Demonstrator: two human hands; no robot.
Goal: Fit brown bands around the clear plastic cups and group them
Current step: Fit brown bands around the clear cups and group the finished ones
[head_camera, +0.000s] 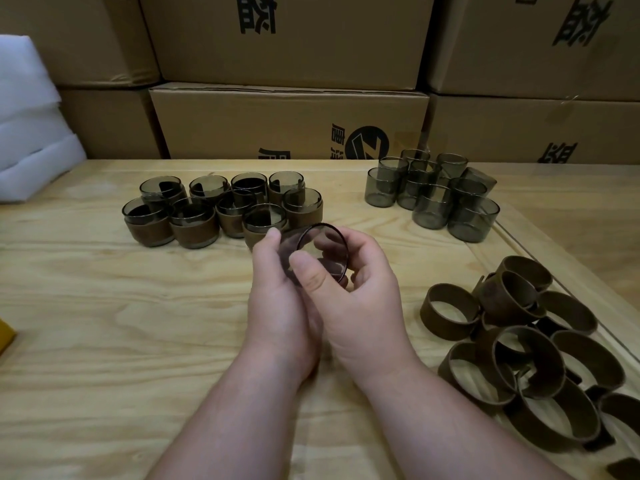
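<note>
Both hands are together in the middle of the table (104,306) and hold one clear cup (317,252) between them. The left hand (277,289) has its fingers curled behind the cup and its thumb on the near wall. The right hand (360,282) wraps around the cup from the 3 o'clock side, with the thumb pressed on the wall. The cup is tilted, its mouth turned up and toward the camera. Whether a band is already on it I cannot tell, because the fingers cover the lower wall; something dark shows through the plastic.

I judge that the step in hand is to bring a band over this cup, or to seat it. To do it well, keep the cup steady in one hand and let the other slide the band evenly, so it does not go on crooked. Press on the band, not hard on the thin wall.

The loose brown bands (526,355) lie in a heap at 4 o'clock from the hands. The bare cups (433,195) stand at 1 o'clock, one of them lying on its side. The finished banded cups (214,209) stand at 11 o'clock, just beside the left thumb; the new one should join that group, upright and close to the others
</note>
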